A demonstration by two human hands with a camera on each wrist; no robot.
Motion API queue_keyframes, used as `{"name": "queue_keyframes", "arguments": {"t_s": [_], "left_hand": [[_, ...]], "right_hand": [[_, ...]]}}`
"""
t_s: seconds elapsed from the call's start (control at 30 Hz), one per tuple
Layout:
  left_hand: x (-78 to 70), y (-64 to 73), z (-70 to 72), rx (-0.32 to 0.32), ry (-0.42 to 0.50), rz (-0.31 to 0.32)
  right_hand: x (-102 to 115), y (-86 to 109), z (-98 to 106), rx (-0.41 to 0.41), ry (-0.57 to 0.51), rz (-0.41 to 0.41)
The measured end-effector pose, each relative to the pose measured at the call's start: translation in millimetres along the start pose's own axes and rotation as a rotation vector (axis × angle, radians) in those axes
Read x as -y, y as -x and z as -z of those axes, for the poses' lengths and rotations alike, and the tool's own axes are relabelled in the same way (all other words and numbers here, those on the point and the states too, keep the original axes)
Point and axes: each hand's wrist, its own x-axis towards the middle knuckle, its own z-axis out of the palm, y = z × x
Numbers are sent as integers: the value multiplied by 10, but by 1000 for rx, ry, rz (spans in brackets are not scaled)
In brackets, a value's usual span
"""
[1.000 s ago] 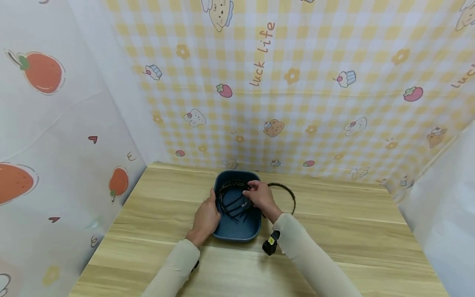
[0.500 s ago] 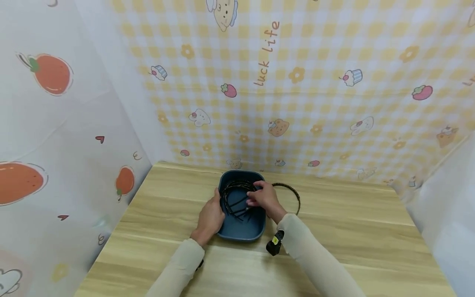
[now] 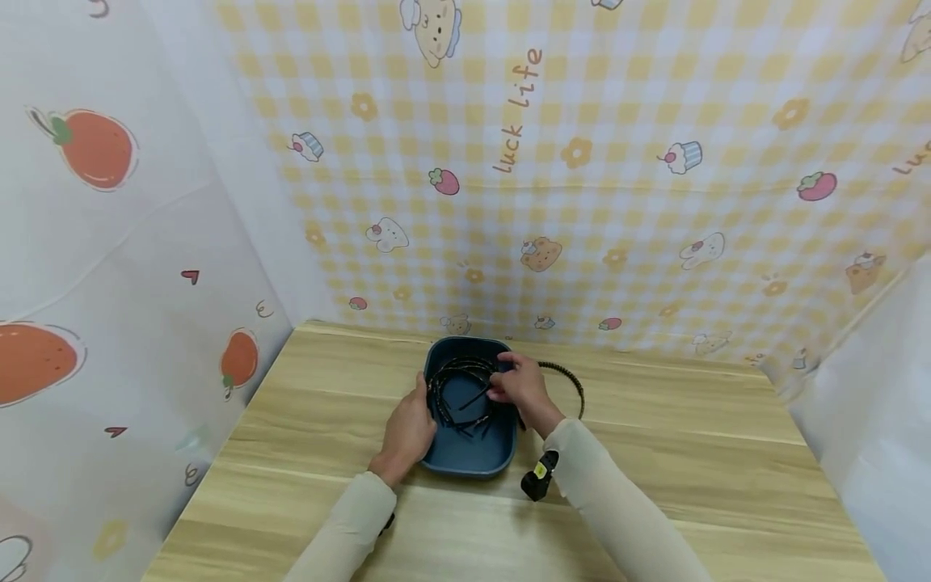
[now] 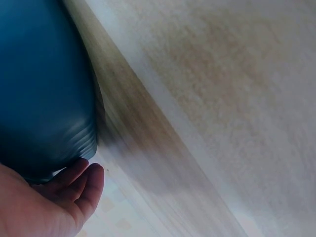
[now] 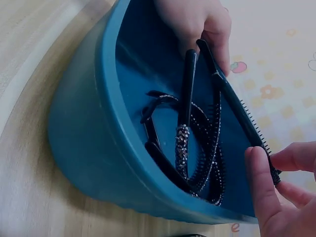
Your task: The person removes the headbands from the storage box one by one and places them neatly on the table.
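Observation:
A deep blue plastic bin [image 3: 465, 457] stands on the table with several black headbands in it. One of these headbands [image 5: 181, 148] has sparkling stones along its band. My left hand [image 3: 407, 422] grips the bin's left side, thumb at the rim and fingers [image 4: 91, 190] against the outer wall. Over the bin's right edge, my right hand [image 3: 522, 388] pinches a slim black toothed headband [image 5: 242, 113] between thumb and fingers. The held headband slants up across the bin's opening in the right wrist view, its tip close to the left hand [image 5: 205, 22].
Another dark, ridged headband [image 3: 573, 381] lies on the wood-grain table [image 3: 676, 453] right of the bin, partly behind the right hand. A yellow checked cloth [image 3: 480, 105] hangs behind the table. White printed sheets [image 3: 167, 307] stand at the sides.
My right hand has shifted slightly right over the bin's edge, and the headband ends beneath it lie differently. The left hand keeps its hold on the bin. The head view has swayed a little.

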Motion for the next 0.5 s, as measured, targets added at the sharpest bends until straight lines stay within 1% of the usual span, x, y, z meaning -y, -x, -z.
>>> {"name": "queue_keyframes", "arguments": {"t_s": [0.2,0.37,0.5], "left_hand": [[19,8,-24,-5,1,5],[22,9,-21,8,-4,11],[19,5,-4,3,-3,-2]], "right_hand": [[-17,-10,105,0,7,-12],[-30,-26,246,3,-4,-10],[-46,-35,372,-3,-18,6]]}}
